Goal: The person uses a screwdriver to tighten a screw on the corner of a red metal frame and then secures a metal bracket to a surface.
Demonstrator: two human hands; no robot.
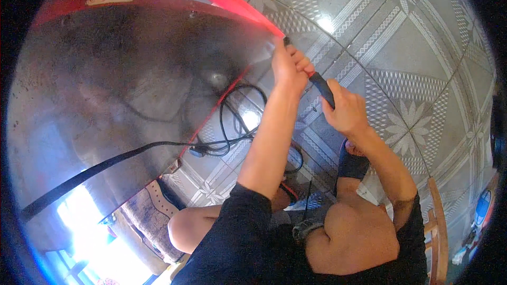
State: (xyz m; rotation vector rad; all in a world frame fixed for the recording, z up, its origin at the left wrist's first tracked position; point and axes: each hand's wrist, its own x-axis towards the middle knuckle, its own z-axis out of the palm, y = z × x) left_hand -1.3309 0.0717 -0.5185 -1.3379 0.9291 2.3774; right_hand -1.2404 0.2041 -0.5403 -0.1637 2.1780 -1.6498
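Note:
With both arms stretched forward, I hold a slim black tool with red parts [322,89]; its exact kind I cannot make out. My left hand [289,66] is closed around its front part, beside the red edge of a large glossy dark panel [132,68]. My right hand [347,110] grips the black handle at the rear. The tool's black tip shows just past my left fingers, close to the panel's corner. A pale haze lies over the panel next to my left hand.
Black cable [227,121] lies in loops on the patterned tile floor [412,37], left of my forearm. A black strap-like band [105,163] crosses the panel. My bent knees are close below, and a wooden frame [437,227] stands at the lower right.

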